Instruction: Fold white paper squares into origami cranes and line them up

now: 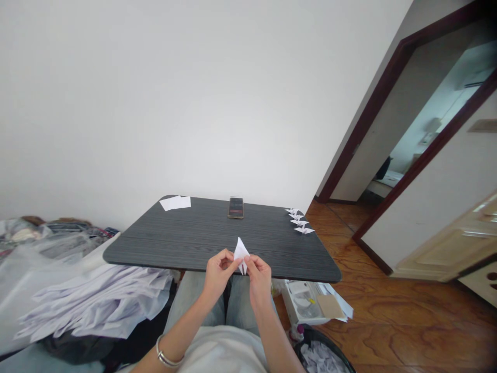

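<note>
A small white folded paper (pixel 241 250) is held upright over the near edge of the dark table (pixel 186 233). It is kite-shaped, with a point at the top and two narrow split legs at the bottom. My left hand (pixel 222 268) pinches its left side between thumb and fingers. On its right side, my right hand (pixel 257 270) grips it the same way, the two thumbs close together near the lower part. Several finished white paper cranes (pixel 301 223) stand in a row at the table's right end. White paper sheets (pixel 175 202) lie at the far left corner.
A phone (pixel 235 207) lies at the table's back, by the wall. White cloth (pixel 104 295) and plastic bags are heaped at left. Below the table at right are a white box (pixel 303 300) and a black bin (pixel 324 355) of crumpled paper.
</note>
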